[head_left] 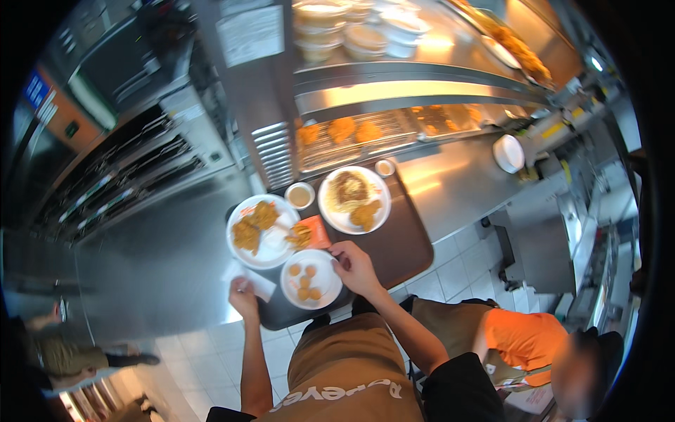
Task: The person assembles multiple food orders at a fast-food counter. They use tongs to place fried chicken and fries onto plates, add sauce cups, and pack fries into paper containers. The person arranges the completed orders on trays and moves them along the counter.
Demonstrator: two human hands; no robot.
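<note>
A dark brown tray (pixel 402 243) rests on the steel counter, partly over its front edge. My left hand (pixel 243 299) is closed on a white paper slip (pixel 259 283) at the tray's near left corner. My right hand (pixel 357 270) pinches the right rim of a small white plate (pixel 295 290) bearing several round brown pieces. Behind that lies an orange carton of fries (pixel 315 233). To its left is a white plate (pixel 273 246) with fried chicken; to its right, another white plate (pixel 336 219) carries spaghetti with brown sauce and fried chicken. A cup of brown sauce (pixel 300 195) sits between them.
A smaller sauce cup (pixel 384 167) is at the tray's far edge. Behind the tray rises a lit warming shelf (pixel 422 98) with fried pieces and stacked lidded tubs (pixel 365 39). A white bowl (pixel 508 153) is farther right. A co-worker in orange (pixel 524 344) is close on my right.
</note>
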